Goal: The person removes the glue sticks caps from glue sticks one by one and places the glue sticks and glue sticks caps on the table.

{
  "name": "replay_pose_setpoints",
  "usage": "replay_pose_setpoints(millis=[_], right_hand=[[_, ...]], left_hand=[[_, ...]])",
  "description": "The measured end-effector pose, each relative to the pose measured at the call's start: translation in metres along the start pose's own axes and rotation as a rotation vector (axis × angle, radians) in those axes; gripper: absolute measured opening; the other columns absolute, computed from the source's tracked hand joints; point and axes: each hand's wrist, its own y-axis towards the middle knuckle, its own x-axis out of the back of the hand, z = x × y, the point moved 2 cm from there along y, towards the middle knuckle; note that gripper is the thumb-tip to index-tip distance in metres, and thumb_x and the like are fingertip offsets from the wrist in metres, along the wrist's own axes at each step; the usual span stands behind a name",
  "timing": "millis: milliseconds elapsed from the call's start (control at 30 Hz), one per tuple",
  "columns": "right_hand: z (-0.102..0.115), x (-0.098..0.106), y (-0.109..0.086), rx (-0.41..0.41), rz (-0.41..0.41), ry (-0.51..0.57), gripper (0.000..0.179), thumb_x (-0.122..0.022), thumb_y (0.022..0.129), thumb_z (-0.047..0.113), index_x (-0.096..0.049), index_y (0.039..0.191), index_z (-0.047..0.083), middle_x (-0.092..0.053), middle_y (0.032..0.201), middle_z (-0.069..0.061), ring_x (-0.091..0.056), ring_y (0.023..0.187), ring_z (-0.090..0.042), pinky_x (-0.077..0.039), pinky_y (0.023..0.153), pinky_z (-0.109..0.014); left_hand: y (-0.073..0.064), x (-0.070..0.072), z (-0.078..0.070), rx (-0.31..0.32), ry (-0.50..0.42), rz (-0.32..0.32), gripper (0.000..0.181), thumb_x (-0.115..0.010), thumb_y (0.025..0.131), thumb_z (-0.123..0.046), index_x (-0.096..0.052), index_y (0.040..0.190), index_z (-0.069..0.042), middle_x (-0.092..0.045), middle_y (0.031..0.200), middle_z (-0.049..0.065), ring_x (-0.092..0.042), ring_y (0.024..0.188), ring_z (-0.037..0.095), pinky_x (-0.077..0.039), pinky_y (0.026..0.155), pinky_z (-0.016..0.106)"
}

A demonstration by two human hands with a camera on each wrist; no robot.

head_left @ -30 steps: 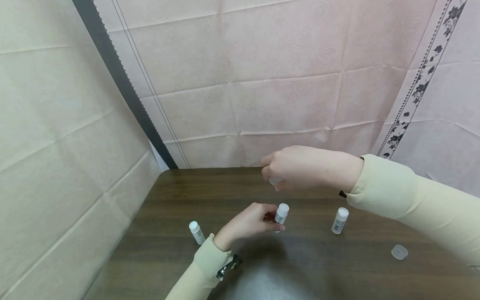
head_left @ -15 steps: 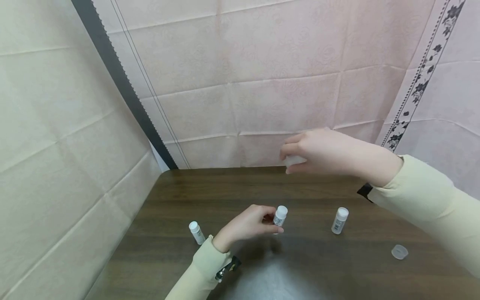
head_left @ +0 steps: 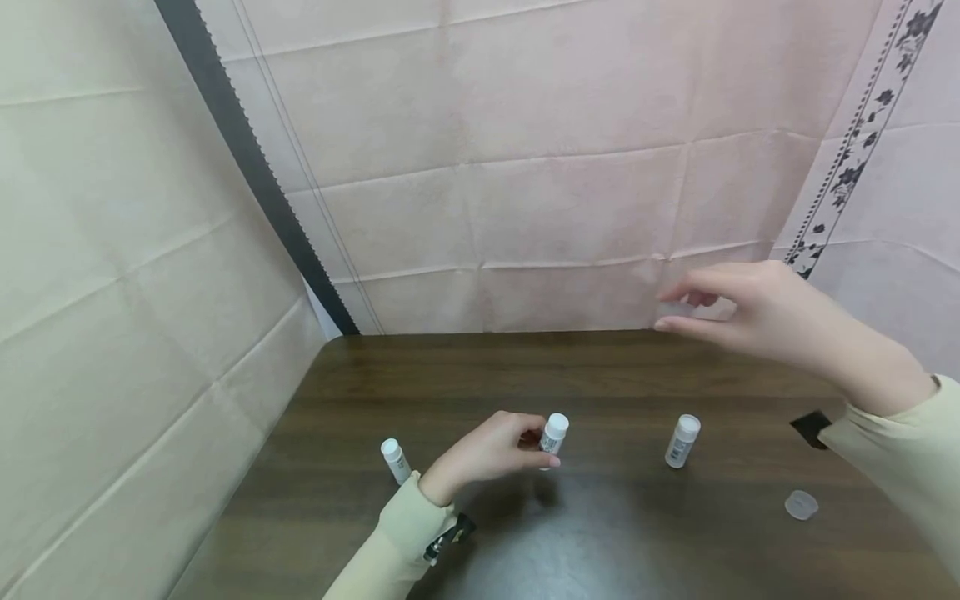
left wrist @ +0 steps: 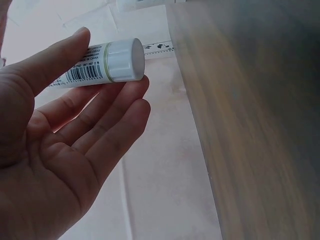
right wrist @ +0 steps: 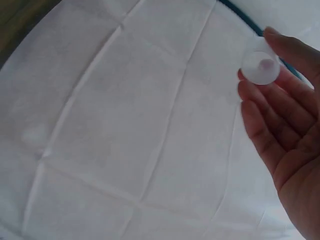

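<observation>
My left hand [head_left: 487, 454] holds a white glue stick [head_left: 553, 435] upright near the middle of the table, thumb on one side and fingers on the other. In the left wrist view, barcode print shows on this glue stick [left wrist: 95, 65], with a plain whitish end beyond a thin green line. Up at the right, my right hand [head_left: 757, 321] pinches a small translucent cap [right wrist: 261, 67] between thumb and fingers, well above the table. Its round face shows in the right wrist view. The two hands are far apart.
A second glue stick [head_left: 682, 442] stands on the dark wood table [head_left: 360, 400] to the right. Another glue stick [head_left: 395, 460] stands left, beside my left forearm. A translucent cap [head_left: 801, 505] lies at the right. Pale cloth [head_left: 570, 208] hangs behind the table.
My right hand has moved right, away from the left hand, carrying the translucent cap. The left hand keeps its grip on the glue stick and has shifted slightly left.
</observation>
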Motion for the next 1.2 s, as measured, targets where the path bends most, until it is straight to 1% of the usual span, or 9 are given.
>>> replay_pose_setpoints(millis=[67, 167, 233, 300, 567, 700, 833, 967, 1200], right_hand=[[-0.005, 0.003, -0.014, -0.049, -0.042, 0.008, 0.032, -0.073, 0.089, 0.052, -0.076, 0.099, 0.022, -0.069, 0.084, 0.016, -0.059, 0.077, 0.003, -0.045, 0.067, -0.015], [-0.011, 0.008, -0.035, -0.167, -0.062, 0.019, 0.022, -0.087, 0.080, 0.027, -0.077, 0.099, 0.024, -0.068, 0.081, 0.018, -0.058, 0.079, 0.010, -0.042, 0.069, -0.009], [-0.012, 0.010, -0.047, -0.263, -0.059, 0.037, 0.035, -0.090, 0.072, 0.008, -0.076, 0.099, 0.025, -0.070, 0.082, 0.017, -0.060, 0.080, 0.012, -0.043, 0.074, -0.007], [-0.013, 0.013, -0.059, -0.344, -0.060, 0.058, 0.039, -0.089, 0.071, 0.001, -0.076, 0.099, 0.025, -0.071, 0.082, 0.016, -0.061, 0.080, 0.012, -0.041, 0.079, -0.005], [-0.016, 0.024, -0.094, -0.519, -0.166, 0.067, 0.034, -0.088, 0.072, 0.000, -0.077, 0.098, 0.019, -0.069, 0.080, 0.019, -0.060, 0.080, 0.014, -0.036, 0.078, -0.003], [-0.020, 0.027, -0.107, -0.628, -0.206, 0.107, 0.029, -0.088, 0.073, 0.003, -0.078, 0.098, 0.016, -0.067, 0.079, 0.022, -0.058, 0.080, 0.014, -0.031, 0.077, -0.005], [-0.024, 0.028, -0.115, -0.685, -0.207, 0.144, 0.028, -0.087, 0.076, 0.003, -0.077, 0.100, 0.013, -0.069, 0.078, 0.021, -0.059, 0.079, 0.014, -0.030, 0.079, -0.005], [-0.027, 0.026, -0.120, -0.687, -0.209, 0.147, 0.029, -0.087, 0.075, 0.002, -0.076, 0.100, 0.012, -0.069, 0.078, 0.022, -0.059, 0.079, 0.015, -0.030, 0.082, -0.003], [-0.033, 0.016, -0.131, -0.706, -0.173, 0.152, 0.027, -0.087, 0.077, 0.004, -0.077, 0.100, 0.014, -0.070, 0.078, 0.016, -0.060, 0.078, 0.014, -0.035, 0.074, -0.004]], left_hand=[[-0.001, 0.001, 0.002, 0.003, 0.000, 0.000, 0.024, -0.079, 0.089, -0.028, -0.069, 0.105, -0.013, -0.066, 0.089, -0.012, -0.060, 0.077, 0.003, -0.051, 0.071, 0.019], [-0.004, 0.003, 0.005, 0.011, -0.016, 0.001, 0.024, -0.079, 0.089, -0.027, -0.069, 0.106, -0.013, -0.067, 0.090, -0.012, -0.061, 0.078, 0.003, -0.052, 0.072, 0.020], [-0.007, 0.004, 0.006, 0.019, -0.028, 0.000, 0.024, -0.079, 0.090, -0.027, -0.069, 0.106, -0.013, -0.067, 0.091, -0.012, -0.062, 0.079, 0.004, -0.052, 0.073, 0.021], [-0.010, 0.005, 0.008, 0.028, -0.037, -0.005, 0.023, -0.079, 0.090, -0.027, -0.069, 0.106, -0.014, -0.067, 0.091, -0.011, -0.062, 0.079, 0.004, -0.052, 0.073, 0.021], [-0.024, 0.009, 0.013, 0.039, -0.042, -0.047, 0.019, -0.077, 0.091, -0.032, -0.067, 0.098, -0.018, -0.065, 0.085, -0.011, -0.056, 0.074, 0.006, -0.049, 0.068, 0.023], [-0.033, 0.010, 0.017, 0.064, -0.049, -0.064, 0.018, -0.077, 0.091, -0.032, -0.066, 0.098, -0.019, -0.065, 0.086, -0.012, -0.059, 0.076, 0.006, -0.051, 0.073, 0.023], [-0.040, 0.010, 0.021, 0.087, -0.056, -0.074, 0.018, -0.077, 0.091, -0.031, -0.066, 0.097, -0.019, -0.066, 0.087, -0.012, -0.062, 0.080, 0.005, -0.053, 0.078, 0.025], [-0.043, 0.010, 0.024, 0.101, -0.069, -0.072, 0.018, -0.076, 0.092, -0.032, -0.067, 0.098, -0.019, -0.066, 0.088, -0.012, -0.063, 0.082, 0.006, -0.053, 0.080, 0.025], [-0.044, 0.009, 0.026, 0.090, -0.077, -0.071, 0.016, -0.076, 0.092, -0.031, -0.067, 0.097, -0.019, -0.066, 0.087, -0.012, -0.063, 0.082, 0.005, -0.053, 0.080, 0.025]])
